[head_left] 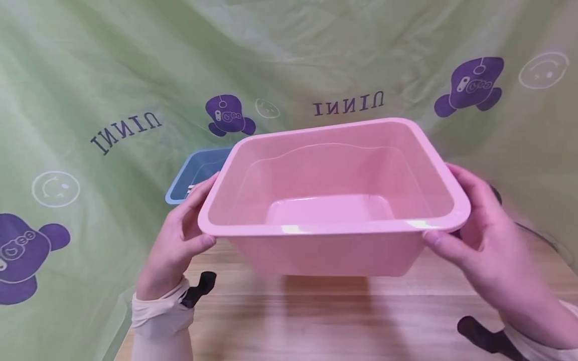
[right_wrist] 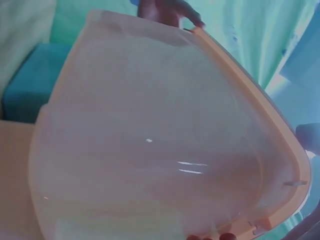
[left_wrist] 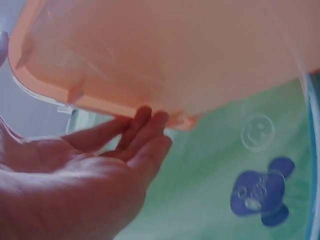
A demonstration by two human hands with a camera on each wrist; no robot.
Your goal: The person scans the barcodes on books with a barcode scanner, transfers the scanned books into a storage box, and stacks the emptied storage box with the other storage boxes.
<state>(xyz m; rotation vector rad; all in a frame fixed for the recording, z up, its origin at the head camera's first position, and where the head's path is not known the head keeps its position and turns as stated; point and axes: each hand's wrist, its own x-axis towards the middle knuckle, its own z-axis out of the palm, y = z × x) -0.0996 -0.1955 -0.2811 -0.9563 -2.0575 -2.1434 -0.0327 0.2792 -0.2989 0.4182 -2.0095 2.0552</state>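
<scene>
A pink plastic storage bin (head_left: 325, 255) hangs above the wooden table, held between both hands, with its open top tilted toward me. Its inner walls and bare bottom are visible in the head view. My left hand (head_left: 173, 245) grips the left end of the rim, thumb at the front corner and fingers along the side. At the opposite end, my right hand (head_left: 494, 255) holds the rim the same way, its thumb on the front right corner. The left wrist view shows the left fingertips (left_wrist: 150, 125) under the rim's edge, and the bin's outside (right_wrist: 140, 100) fills the right wrist view.
Behind the left hand stands a blue bin (head_left: 198, 151), partly hidden by the pink one, with something small and white inside. A wooden tabletop (head_left: 244, 321) lies below. A green curtain (head_left: 280, 45) with purple figures hangs around the back and left.
</scene>
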